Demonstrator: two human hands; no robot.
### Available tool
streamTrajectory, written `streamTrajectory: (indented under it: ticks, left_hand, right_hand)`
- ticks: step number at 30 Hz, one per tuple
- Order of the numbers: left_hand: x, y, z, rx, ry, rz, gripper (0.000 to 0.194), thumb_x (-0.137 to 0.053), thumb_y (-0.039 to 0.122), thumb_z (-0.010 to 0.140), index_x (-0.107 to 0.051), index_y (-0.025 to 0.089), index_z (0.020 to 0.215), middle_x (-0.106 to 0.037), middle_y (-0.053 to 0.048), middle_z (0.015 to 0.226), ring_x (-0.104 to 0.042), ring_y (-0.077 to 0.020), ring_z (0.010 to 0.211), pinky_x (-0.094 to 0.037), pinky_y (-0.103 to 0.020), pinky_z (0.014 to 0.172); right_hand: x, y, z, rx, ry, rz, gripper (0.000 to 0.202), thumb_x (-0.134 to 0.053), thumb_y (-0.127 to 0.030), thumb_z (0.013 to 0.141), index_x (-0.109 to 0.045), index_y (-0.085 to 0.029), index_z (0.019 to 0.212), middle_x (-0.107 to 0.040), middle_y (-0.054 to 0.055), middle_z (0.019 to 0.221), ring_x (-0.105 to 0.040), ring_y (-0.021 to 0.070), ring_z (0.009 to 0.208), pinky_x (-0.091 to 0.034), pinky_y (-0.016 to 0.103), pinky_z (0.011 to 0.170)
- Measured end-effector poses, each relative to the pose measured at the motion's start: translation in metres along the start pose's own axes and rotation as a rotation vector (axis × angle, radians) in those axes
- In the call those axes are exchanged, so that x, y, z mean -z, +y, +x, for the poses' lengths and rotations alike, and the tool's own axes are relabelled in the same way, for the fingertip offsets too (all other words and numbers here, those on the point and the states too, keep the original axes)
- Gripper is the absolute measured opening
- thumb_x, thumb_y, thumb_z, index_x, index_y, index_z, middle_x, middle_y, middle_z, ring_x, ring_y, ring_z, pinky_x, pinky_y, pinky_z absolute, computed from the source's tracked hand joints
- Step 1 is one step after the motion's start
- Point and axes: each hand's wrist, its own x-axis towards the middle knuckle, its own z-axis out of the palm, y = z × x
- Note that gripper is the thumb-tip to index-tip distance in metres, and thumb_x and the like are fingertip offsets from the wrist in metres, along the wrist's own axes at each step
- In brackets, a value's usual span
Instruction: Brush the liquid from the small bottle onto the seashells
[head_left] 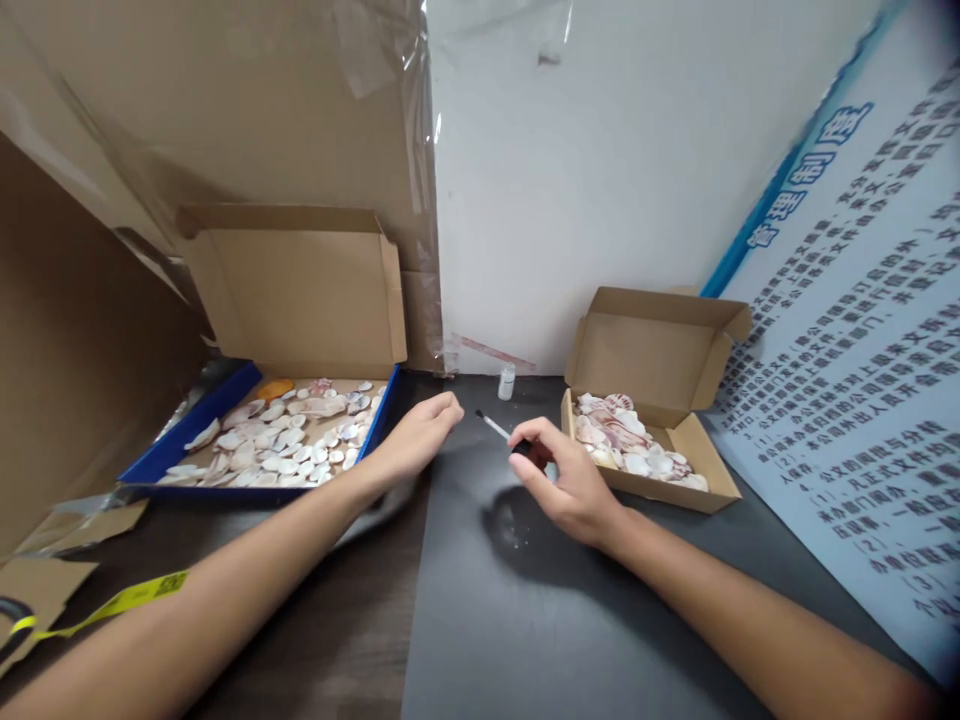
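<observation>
In the head view, the surface is bounded by a wall; open room is given between the blue box and the brown box. The brush is gripped by the right hand, near the bottle. The left hand is curled; whether anything is held cannot be told.

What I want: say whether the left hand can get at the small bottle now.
Probably yes: the left hand is near the small bottle, with nothing plainly blocking the way, though the brush in the right hand points close to the path.
</observation>
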Motion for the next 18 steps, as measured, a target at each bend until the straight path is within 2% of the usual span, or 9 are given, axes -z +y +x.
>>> streamTrajectory:
  ticks: [3,6,8,10,13,16,18]
  left_hand:
    - [-0.015,-0.010,0.035,0.027,0.128,0.026,0.019,-0.043,0.026,0.087,-0.040,0.019,0.069,-0.039,0.004,0.062,-0.035,-0.0112,0.055,-0.030,-0.023,0.054]
    - [-0.031,-0.019,0.064,0.036,0.220,0.049,0.014,-0.041,0.022,0.087,-0.043,0.019,0.074,-0.046,0.002,0.065,-0.041,-0.0126,0.059,-0.033,-0.024,0.058]
    - [-0.041,-0.025,0.078,0.045,0.265,0.072,0.010,-0.040,0.018,0.087,-0.046,0.019,0.078,-0.052,0.000,0.069,-0.046,-0.0135,0.063,-0.035,-0.024,0.060]
    - [-0.048,-0.031,0.087,0.054,0.273,0.098,0.012,-0.040,0.011,0.084,-0.049,0.019,0.087,-0.058,-0.001,0.074,-0.049,-0.0135,0.062,-0.035,-0.023,0.059]
    - [-0.051,-0.036,0.093,0.041,0.265,0.169,0.020,-0.038,0.009,0.084,-0.051,0.018,0.096,-0.061,-0.002,0.076,-0.052,-0.0142,0.062,-0.036,-0.024,0.057]
    - [-0.049,-0.035,0.093,-0.013,0.226,0.272,0.020,-0.041,0.015,0.087,-0.053,0.018,0.102,-0.062,-0.002,0.078,-0.056,-0.0166,0.069,-0.037,-0.025,0.060]
    - [-0.050,-0.031,0.091,-0.049,0.175,0.351,0.023,-0.049,0.023,0.087,-0.054,0.020,0.109,-0.063,-0.002,0.079,-0.059,-0.0192,0.072,-0.037,-0.026,0.062]
  right_hand:
    - [0.025,-0.011,0.025,0.035,0.082,-0.157,0.011,-0.049,-0.030,0.094,-0.055,-0.021,0.098,-0.055,-0.001,0.072,-0.052,0.0130,0.063,-0.040,0.025,0.061]
    - [0.052,-0.017,0.061,-0.022,0.069,-0.363,0.020,-0.052,-0.033,0.092,-0.052,-0.021,0.108,-0.057,-0.002,0.068,-0.051,0.0138,0.058,-0.037,0.026,0.058]
    - [0.065,-0.016,0.083,-0.085,0.058,-0.494,0.020,-0.054,-0.032,0.089,-0.052,-0.021,0.106,-0.060,-0.001,0.069,-0.054,0.0153,0.059,-0.037,0.027,0.058]
    - [0.074,-0.012,0.098,-0.106,-0.015,-0.576,0.015,-0.057,-0.030,0.088,-0.056,-0.021,0.099,-0.064,0.001,0.072,-0.057,0.0168,0.063,-0.038,0.028,0.060]
    - [0.080,-0.006,0.107,-0.104,-0.012,-0.589,0.014,-0.057,-0.029,0.088,-0.061,-0.022,0.100,-0.068,0.003,0.079,-0.061,0.0181,0.069,-0.040,0.029,0.062]
    - [0.082,-0.002,0.107,-0.069,0.009,-0.577,0.017,-0.055,-0.027,0.089,-0.062,-0.021,0.104,-0.070,0.005,0.088,-0.062,0.0179,0.073,-0.040,0.028,0.062]
    - [0.081,0.000,0.106,-0.050,0.000,-0.579,0.019,-0.054,-0.026,0.090,-0.062,-0.022,0.107,-0.070,0.005,0.092,-0.062,0.0177,0.074,-0.041,0.028,0.062]
